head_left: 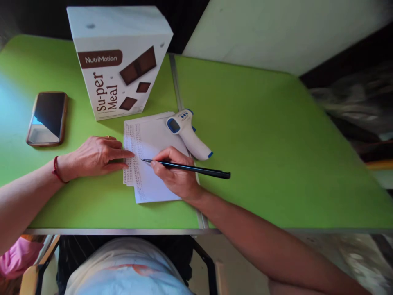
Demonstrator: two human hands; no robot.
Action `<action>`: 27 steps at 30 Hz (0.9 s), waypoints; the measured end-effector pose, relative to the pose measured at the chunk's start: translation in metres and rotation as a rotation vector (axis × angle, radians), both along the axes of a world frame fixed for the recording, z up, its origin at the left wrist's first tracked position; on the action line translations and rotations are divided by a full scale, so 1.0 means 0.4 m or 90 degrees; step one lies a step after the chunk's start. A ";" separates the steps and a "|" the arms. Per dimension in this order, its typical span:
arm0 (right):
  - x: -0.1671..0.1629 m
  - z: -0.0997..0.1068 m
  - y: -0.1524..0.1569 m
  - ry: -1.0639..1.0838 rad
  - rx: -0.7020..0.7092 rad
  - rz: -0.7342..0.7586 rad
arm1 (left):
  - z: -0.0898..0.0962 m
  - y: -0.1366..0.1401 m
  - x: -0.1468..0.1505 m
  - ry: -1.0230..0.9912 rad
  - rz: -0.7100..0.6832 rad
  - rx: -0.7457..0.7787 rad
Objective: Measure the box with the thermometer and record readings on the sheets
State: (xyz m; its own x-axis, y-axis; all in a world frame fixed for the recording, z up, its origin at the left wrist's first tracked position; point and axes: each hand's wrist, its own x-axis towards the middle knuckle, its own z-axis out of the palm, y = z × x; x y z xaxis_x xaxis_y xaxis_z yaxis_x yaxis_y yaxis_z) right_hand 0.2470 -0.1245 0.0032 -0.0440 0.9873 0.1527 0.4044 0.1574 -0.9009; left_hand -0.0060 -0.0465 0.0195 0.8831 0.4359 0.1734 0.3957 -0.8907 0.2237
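Note:
My right hand (pixel 178 174) grips a black pen (pixel 196 169), its tip touching a white sheet of paper (pixel 156 139) beside columns of small handwriting. The hand's heel rests on the lower right part of the sheet. My left hand (pixel 100 155) lies at the paper's left edge, fingers stretched out, index fingertip on a narrow written strip (pixel 130 178). A red string bracelet circles the left wrist. On the sheet's upper right corner lies a white and blue infrared thermometer (pixel 188 133), just above my right hand.
Behind the paper a white NutriMotion box (pixel 129 82) stands upright. A smartphone (pixel 47 119) lies at the left, screen up. The green table (pixel 260 143) has a metal seam right of the box, a wall behind it and a metal front edge near my body.

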 end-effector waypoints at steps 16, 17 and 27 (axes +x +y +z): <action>0.003 -0.003 -0.002 -0.039 0.000 0.032 | 0.008 -0.009 0.012 0.026 -0.040 -0.023; 0.002 -0.003 -0.002 -0.038 0.002 0.031 | 0.006 -0.009 0.012 0.017 -0.042 -0.020; 0.002 0.001 0.001 -0.035 -0.001 0.031 | 0.006 -0.007 0.011 0.013 -0.044 -0.022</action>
